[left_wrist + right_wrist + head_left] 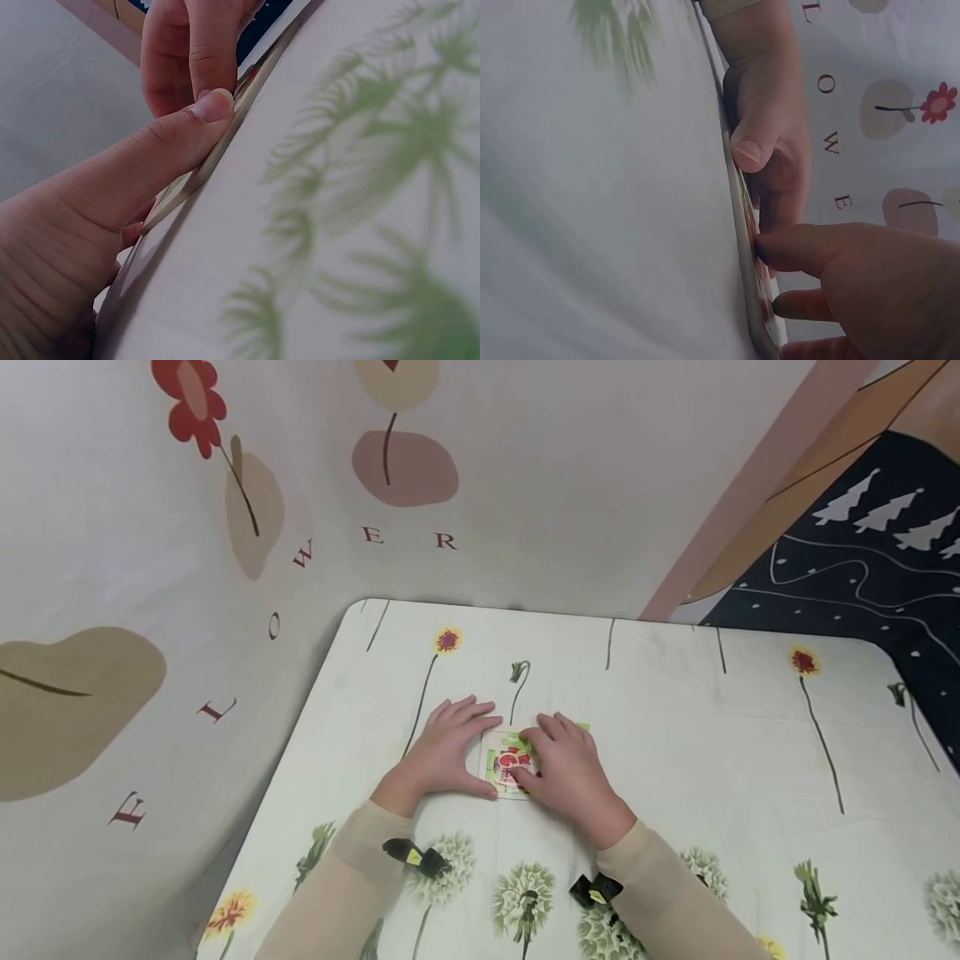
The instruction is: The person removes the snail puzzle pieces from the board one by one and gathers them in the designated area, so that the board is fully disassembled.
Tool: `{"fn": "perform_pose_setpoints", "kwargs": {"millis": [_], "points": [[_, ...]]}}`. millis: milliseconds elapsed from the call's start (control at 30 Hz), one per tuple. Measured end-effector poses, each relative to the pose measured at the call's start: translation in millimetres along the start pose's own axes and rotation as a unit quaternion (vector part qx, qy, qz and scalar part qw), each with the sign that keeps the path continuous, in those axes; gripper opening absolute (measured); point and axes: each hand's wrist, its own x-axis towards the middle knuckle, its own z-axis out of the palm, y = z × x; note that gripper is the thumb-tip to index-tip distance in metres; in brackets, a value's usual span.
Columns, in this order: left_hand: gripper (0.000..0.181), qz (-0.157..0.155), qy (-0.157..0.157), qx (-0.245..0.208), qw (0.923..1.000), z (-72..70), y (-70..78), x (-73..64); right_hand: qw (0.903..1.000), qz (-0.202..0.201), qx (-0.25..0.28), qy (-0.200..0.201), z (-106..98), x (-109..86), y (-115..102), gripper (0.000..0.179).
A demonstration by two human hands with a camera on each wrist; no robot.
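A small square picture board (504, 792) with a red, green and purple picture lies flat on the table. Along its left side my left hand (448, 752) holds it, thumb at the near edge and fingers reaching round to the far edge. In the left wrist view the left thumb (169, 146) lies along the board's pale, thin edge (196, 180). My right hand (567, 768) covers the board's right part. Its bent thumb and fingers touch the picture face, their tips apart in the right wrist view (889, 289); I cannot tell whether they pinch a piece.
A white tablecloth (675, 735) printed with flowers and dandelions covers the table. Just beyond the right hand, a small green edge (583, 726) peeks out. A pale curtain (525, 460) with printed letters hangs behind and left; dark cloth with tree shapes (847, 497) hangs at right.
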Motion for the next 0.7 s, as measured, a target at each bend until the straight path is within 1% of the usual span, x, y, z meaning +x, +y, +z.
{"fn": "perform_pose_setpoints", "kwargs": {"millis": [100,233,333,500,700], "points": [[0.118,-0.002,-0.002,0.000,1.0000,0.5,-0.6,-0.9,0.9997,0.018,-0.001,-0.016,-2.9,0.7,-5.8,0.046],[0.118,-0.003,-0.001,0.001,1.0000,0.8,-0.6,-1.2,0.9989,0.045,0.006,-0.007,-2.4,4.4,-9.9,0.035],[0.118,-0.002,-0.001,0.000,1.0000,0.5,0.2,-1.4,0.9980,0.061,0.012,-0.001,-2.0,6.9,-10.8,0.031],[0.118,-0.001,-0.004,0.001,1.0000,-0.2,1.3,-1.8,0.9973,0.069,0.026,0.000,-2.6,8.5,-10.5,0.031],[0.119,-0.005,-0.009,0.007,0.9999,-2.2,0.9,-1.2,0.9955,0.074,0.057,-0.014,-5.2,10.6,-9.3,0.032]]}}
